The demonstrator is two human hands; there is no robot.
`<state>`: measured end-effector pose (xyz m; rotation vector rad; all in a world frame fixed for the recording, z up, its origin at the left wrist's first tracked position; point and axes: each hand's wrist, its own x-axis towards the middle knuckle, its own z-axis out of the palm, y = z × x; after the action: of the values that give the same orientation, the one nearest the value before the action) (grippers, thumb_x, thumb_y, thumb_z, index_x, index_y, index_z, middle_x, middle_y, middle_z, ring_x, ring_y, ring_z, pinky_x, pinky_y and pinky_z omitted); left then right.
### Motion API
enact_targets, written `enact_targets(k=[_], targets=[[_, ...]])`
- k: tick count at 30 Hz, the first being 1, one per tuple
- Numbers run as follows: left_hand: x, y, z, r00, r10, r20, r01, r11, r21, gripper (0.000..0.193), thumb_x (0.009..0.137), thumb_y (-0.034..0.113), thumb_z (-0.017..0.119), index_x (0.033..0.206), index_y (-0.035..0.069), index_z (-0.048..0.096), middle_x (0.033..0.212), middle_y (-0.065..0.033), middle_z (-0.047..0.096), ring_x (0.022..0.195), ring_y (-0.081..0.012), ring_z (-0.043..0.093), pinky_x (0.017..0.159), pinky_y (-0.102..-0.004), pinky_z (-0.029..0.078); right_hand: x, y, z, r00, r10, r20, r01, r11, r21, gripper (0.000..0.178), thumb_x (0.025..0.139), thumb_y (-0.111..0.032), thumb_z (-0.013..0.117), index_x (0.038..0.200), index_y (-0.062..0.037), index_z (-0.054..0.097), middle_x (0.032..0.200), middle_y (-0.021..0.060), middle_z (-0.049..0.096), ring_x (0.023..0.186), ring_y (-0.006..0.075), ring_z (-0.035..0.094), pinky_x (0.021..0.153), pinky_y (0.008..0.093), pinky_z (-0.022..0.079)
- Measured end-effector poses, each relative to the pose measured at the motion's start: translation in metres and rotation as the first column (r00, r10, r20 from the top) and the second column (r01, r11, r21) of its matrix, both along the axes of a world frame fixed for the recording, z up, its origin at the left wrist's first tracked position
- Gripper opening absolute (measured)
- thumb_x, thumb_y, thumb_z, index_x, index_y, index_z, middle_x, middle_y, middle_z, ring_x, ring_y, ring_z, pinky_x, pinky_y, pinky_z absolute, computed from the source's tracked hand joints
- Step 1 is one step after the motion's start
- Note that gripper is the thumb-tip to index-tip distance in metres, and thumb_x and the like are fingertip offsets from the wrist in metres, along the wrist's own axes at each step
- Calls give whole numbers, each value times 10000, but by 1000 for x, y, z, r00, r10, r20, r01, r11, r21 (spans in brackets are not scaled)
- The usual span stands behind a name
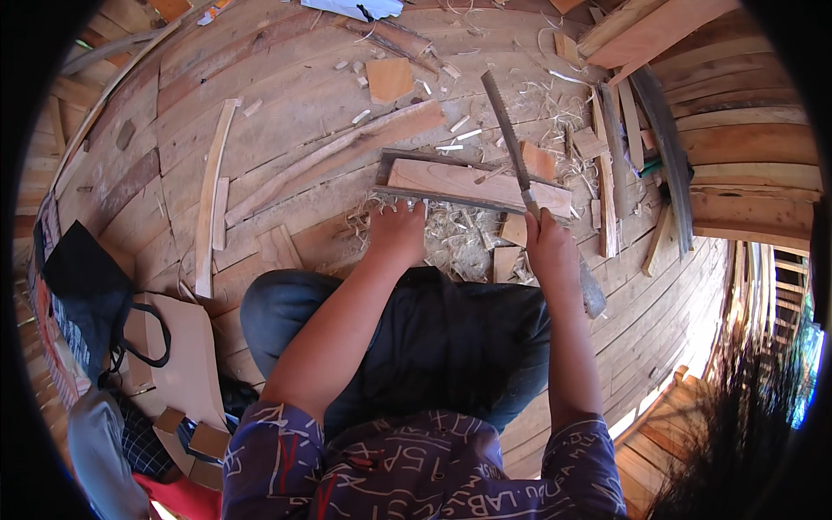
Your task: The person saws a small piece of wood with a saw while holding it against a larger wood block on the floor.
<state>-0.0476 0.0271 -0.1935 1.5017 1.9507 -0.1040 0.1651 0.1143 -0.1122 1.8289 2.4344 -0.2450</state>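
My right hand is closed round the handle of a hand saw, whose toothed blade points up and away over the right end of the work. In front of me lies a long, shallow wooden trough with dark edges, and a pale reddish board rests inside it. My left hand grips the trough's near edge toward its left end, fingertips at the rim. Small wood blocks and curled shavings lie between the trough and my crossed legs.
Long wood strips and a rough plank lie on the plank floor to the left. A square wood piece sits beyond. Boards stand at the right. An opened cardboard box and a black bag are at the left.
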Motion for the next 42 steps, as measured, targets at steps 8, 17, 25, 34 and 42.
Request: enact_targets(k=[8,17,25,34,42], targets=[[6,-9,-11,990,24,-140,16,961,275,530,716,166,710,1213,62,555,1117,-151,597,1055,-328,600,934,-550,397,18,-7,-38,995,7,95,3,994,-105,330,990,-351,480,938,-45,592,796,245,676,775,431,673,689,550,533],[28,21,4,998,56,2,-53,926,373,672,716,398,787,1243,71,529,1145,-116,577,1129,-286,567,935,-474,401,21,-11,9,998,-44,-49,43,999,-17,347,984,-356,514,939,-23,602,716,265,642,746,471,641,655,566,509],[68,30,-53,990,-135,38,121,959,256,518,738,308,777,1124,28,575,910,-140,685,871,-333,683,728,-446,553,79,-63,37,859,-280,-429,218,958,-188,320,950,-267,617,839,30,577,613,170,553,551,296,526,551,417,408],[89,51,-55,962,-228,-149,270,874,404,382,790,326,722,1030,41,635,890,-120,689,834,-279,697,701,-424,559,131,-96,3,578,-579,-575,296,805,-514,266,925,-227,649,859,24,588,630,134,524,592,212,490,587,379,422],[82,50,-49,976,-179,-125,217,737,640,146,769,168,691,837,40,674,837,-105,675,775,-243,686,685,-375,547,130,-89,0,599,-496,-628,214,855,-472,242,904,-203,662,902,31,602,629,160,541,588,236,502,607,393,442]])
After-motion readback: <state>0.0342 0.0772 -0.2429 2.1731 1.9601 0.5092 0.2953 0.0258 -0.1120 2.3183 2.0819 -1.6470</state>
